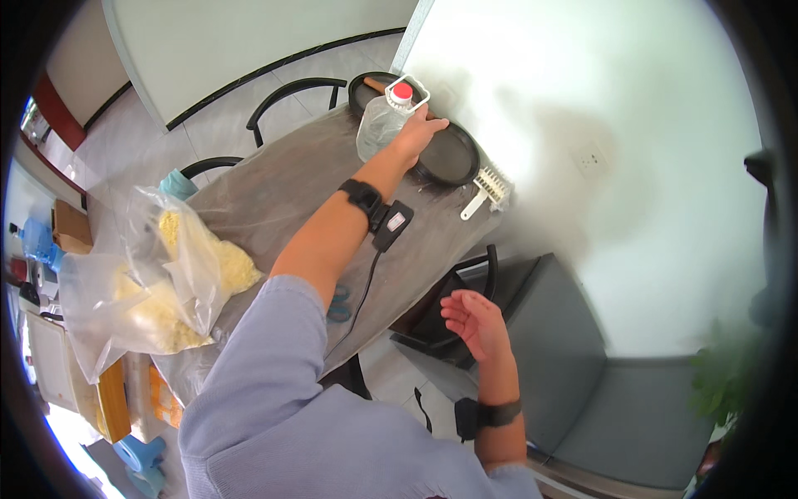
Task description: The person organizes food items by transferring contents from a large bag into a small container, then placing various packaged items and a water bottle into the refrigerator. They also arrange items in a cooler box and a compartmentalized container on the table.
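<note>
My left hand (419,136) reaches over the far end of the table, just right of a clear plastic jug (378,125) with a red cap and white handle. A wooden stick (374,85), perhaps a rolling pin, runs behind the jug, and its near end shows between my thumb and forefinger. Whether my fingers grip it I cannot tell. Under and beside this hand lie two round black pans (450,155). My right hand (475,321) hangs in the air beside the table's right edge, fingers loosely curled and apart, holding nothing.
A white dough docker (489,190) lies at the right table edge. Clear bags of yellow crumbly material (234,265) are on the left. Blue-handled scissors (338,304) lie beside my left arm. Black chairs (293,93) and a grey bench seat (555,349) flank the plastic-covered table (274,181).
</note>
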A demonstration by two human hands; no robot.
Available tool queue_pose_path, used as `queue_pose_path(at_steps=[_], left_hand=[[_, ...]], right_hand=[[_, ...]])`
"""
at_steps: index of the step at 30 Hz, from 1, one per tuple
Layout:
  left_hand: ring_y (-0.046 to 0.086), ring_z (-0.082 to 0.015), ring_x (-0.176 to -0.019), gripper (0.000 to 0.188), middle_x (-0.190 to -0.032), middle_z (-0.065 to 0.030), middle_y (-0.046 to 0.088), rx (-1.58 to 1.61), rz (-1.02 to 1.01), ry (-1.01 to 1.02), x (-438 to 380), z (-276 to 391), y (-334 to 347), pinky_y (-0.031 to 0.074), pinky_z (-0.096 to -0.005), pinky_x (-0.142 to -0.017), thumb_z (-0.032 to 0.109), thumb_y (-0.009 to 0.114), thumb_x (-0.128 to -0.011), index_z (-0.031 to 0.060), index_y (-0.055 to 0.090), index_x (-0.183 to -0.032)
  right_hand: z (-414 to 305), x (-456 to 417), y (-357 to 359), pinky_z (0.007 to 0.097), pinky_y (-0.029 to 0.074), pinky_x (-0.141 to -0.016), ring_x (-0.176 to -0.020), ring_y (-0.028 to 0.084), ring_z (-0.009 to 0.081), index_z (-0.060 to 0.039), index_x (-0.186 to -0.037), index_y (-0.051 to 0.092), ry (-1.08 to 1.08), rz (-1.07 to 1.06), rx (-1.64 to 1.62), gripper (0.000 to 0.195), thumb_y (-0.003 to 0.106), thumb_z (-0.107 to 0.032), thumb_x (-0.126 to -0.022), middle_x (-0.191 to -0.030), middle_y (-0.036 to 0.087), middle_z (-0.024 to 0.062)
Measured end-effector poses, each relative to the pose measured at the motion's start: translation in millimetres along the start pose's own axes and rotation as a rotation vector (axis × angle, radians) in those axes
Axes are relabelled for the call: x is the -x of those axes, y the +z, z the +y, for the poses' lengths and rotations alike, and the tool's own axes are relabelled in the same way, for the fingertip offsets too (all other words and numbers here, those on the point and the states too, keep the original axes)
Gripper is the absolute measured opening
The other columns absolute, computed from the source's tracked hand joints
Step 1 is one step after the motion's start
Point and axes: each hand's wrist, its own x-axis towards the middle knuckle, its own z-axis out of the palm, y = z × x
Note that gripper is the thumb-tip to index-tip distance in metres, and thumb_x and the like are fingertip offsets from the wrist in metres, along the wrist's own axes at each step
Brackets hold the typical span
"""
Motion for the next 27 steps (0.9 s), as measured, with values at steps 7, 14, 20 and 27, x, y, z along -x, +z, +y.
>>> queue_pose_path(at_steps=[7, 14, 20, 27], left_hand=[[0.039, -0.0344, -0.123, 0.083, -0.133, -0.0284, 0.037, -0.731, 0.104, 0.13, -113.5, -67.0, -8.3, 0.034, -0.0381, -0.101, 0.023, 0.067, -0.072, -0.0084, 0.022, -0.134], [0.065, -0.0341, -0.074, 0.041, -0.08, -0.0239, 0.064, -1.226, -0.009, -0.077, -146.0, -39.5, -26.0, 0.052, -0.0396, -0.064, 0.03, 0.068, -0.072, -0.0075, 0.061, -0.087], [0.034, -0.0067, -0.04, 0.019, -0.053, 0.0015, 0.044, -0.483, 0.107, -0.359, -102.7, 25.1, -42.0, 0.024, -0.0221, -0.036, 0.017, 0.069, -0.078, 0.0033, 0.059, -0.069], [0.029, -0.0031, -0.041, 0.021, -0.058, 0.0023, 0.043, -0.305, 0.033, -0.193, 13.6, 90.5, 43.2, 0.021, -0.0191, -0.036, 0.014, 0.067, -0.082, 0.0055, 0.053, -0.069]], right_hand=[[-16.5, -8.7, -62.6, 0.0284, 0.054, -0.068, -0.082, 0.065, 0.0191, -0.0007, -0.103, 0.059, -0.025, 0.2, -0.117, 0.02, 0.05, -0.016, -0.093, -0.096, 0.065, 0.0138], [-10.5, 12.8, -105.4, 0.0255, 0.054, -0.064, -0.076, 0.065, 0.0157, -0.0021, -0.1, 0.06, -0.053, 0.304, -0.233, 0.019, 0.051, -0.017, -0.092, -0.091, 0.067, 0.0111], [-0.4, 42.1, -138.7, 0.0245, 0.054, -0.064, -0.075, 0.065, 0.015, -0.0018, -0.099, 0.06, -0.092, 0.353, -0.302, 0.018, 0.052, -0.016, -0.092, -0.09, 0.066, 0.0111], [1.1, 132.7, -208.4, 0.0226, 0.052, -0.061, -0.074, 0.064, 0.0126, -0.0023, -0.101, 0.06, -0.257, 0.565, -0.113, 0.02, 0.054, -0.019, -0.092, -0.09, 0.066, 0.0093]])
